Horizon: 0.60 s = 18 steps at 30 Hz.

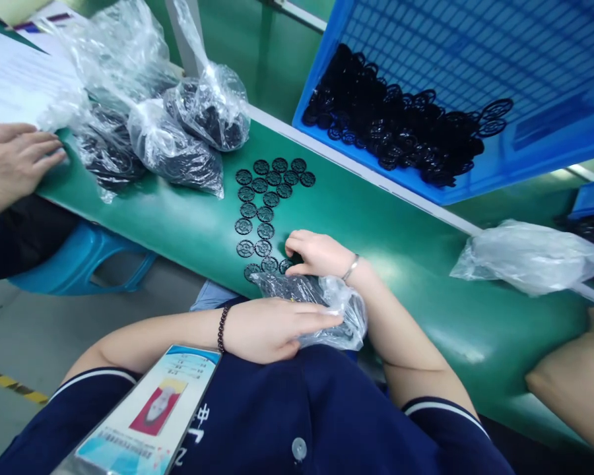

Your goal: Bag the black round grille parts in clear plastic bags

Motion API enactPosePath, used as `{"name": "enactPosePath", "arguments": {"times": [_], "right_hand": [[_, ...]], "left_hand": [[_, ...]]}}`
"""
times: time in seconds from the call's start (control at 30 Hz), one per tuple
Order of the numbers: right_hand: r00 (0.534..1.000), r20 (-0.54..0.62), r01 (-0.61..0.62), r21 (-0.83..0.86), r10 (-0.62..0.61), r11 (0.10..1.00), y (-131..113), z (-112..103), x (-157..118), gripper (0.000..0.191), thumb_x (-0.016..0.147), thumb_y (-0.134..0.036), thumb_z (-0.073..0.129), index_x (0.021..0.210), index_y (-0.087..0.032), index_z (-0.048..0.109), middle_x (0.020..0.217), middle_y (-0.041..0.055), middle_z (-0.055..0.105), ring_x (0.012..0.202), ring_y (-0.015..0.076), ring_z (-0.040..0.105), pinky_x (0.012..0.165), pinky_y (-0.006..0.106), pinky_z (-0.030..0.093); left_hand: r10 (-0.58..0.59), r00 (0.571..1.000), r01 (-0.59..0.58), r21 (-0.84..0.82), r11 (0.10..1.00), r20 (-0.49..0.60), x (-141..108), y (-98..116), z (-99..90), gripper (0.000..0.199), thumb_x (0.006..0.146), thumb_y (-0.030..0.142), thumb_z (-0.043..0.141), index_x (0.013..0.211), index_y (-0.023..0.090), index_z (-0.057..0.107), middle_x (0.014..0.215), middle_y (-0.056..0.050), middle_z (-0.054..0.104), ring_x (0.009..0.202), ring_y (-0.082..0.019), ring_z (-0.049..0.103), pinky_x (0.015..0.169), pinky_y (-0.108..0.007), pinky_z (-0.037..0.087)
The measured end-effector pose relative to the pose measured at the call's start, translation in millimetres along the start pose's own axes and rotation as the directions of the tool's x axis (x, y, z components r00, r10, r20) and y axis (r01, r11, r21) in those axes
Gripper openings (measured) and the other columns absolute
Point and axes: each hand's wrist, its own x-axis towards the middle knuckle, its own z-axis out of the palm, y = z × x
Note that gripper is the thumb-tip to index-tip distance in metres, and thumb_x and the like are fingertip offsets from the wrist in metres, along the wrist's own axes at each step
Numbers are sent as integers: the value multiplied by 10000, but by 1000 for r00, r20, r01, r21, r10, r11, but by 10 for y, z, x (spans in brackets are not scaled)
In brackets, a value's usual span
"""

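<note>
A clear plastic bag (pixel 301 287) with dark contents lies at the table's near edge, against my body. Across it rests my left hand (pixel 272 326), fingers long over the film and thumb bent below, gripping the bag. My right hand (pixel 321 254) is curled just above the bag's far side, with its thumb at a black openwork disc (pixel 286 266); what lies inside the fingers is hidden. More flat black discs (pixel 265 214) are spread in a loose double column leading away from the bag, with a wider cluster at the far end.
Filled plastic bags (pixel 175 145) stand at the left, near papers (pixel 20 72) and another person's hand (pixel 14 158). Beyond the green table (pixel 376 231), a blue crate (pixel 475 178) holds many black discs. A whitish plastic bag (pixel 529 257) and another person's arm (pixel 579 376) are at right.
</note>
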Motion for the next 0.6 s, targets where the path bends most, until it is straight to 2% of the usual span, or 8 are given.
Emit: {"name": "enactPosePath", "arguments": {"times": [0.07, 0.13, 0.2, 0.3, 0.37, 0.43, 0.5, 0.6], "right_hand": [[998, 54, -31, -62, 34, 998, -70, 20, 112, 335, 743, -376, 785, 894, -190, 551, 896, 51, 580, 803, 193, 541, 642, 278, 391], [995, 75, -56, -99, 63, 994, -120, -9, 137, 303, 763, -305, 756, 945, -182, 548, 910, 55, 580, 785, 189, 538, 647, 281, 389], [995, 68, -67, -120, 75, 991, -142, -40, 119, 288, 782, -235, 715, 1008, -173, 549, 950, 70, 584, 823, 200, 548, 675, 287, 404], [996, 42, -66, -146, 73, 987, -152, -42, 81, 362, 776, -265, 737, 1070, -166, 551, 1037, 105, 579, 933, 239, 546, 726, 309, 432], [995, 42, -82, -165, 90, 983, -159, -23, 61, 375, 770, -276, 754, 1066, -157, 557, 1035, 109, 576, 935, 245, 538, 752, 327, 444], [995, 33, -86, -178, 93, 980, -174, -11, 48, 306, 789, -215, 723, 1043, -144, 566, 988, 101, 571, 900, 233, 527, 770, 339, 446], [1000, 8, -16, -163, 18, 986, -201, -6, 51, 252, 813, -162, 668, 1045, -141, 575, 973, 96, 556, 895, 226, 508, 787, 347, 444], [981, 7, 193, -119, -193, 974, -270, 8, 101, 257, 843, -152, 615, 1099, -160, 589, 1008, 100, 532, 924, 225, 477, 789, 345, 444]], "left_hand": [[-7, 1000, 7, -2, 1000, -16, -19, 9, 0, 674, 801, 72, 497, 1458, 160, 371, 1498, -124, 439, 1395, -225, 409, 1116, -348, 407], [-19, 999, 19, -9, 1000, -37, -37, 13, -2, 684, 799, 71, 502, 1461, 181, 367, 1504, -110, 435, 1398, -219, 404, 1119, -343, 401], [-21, 999, 20, -11, 1000, -45, -48, 15, -6, 676, 802, 73, 495, 1459, 161, 368, 1502, -121, 434, 1396, -222, 407, 1116, -345, 405], [-6, 999, 6, -8, 1000, -42, -47, 23, -8, 652, 807, 78, 481, 1449, 132, 380, 1491, -135, 446, 1394, -223, 409, 1119, -344, 401], [-2, 999, 1, -3, 1000, -41, -41, 31, -4, 651, 809, 83, 479, 1450, 145, 378, 1493, -129, 444, 1396, -225, 406, 1121, -349, 400], [-1, 999, 1, 6, 1000, -38, -34, 39, 4, 653, 812, 85, 475, 1454, 141, 369, 1497, -130, 438, 1398, -224, 402, 1120, -351, 401], [1, 1000, 0, 19, 1000, -30, -27, 47, 12, 653, 808, 79, 471, 1452, 114, 370, 1488, -140, 448, 1397, -223, 404, 1122, -347, 399], [-4, 1000, 4, 27, 1000, -17, -14, 56, 25, 655, 798, 78, 479, 1445, 103, 382, 1464, -139, 477, 1378, -225, 430, 1123, -347, 398]]}}
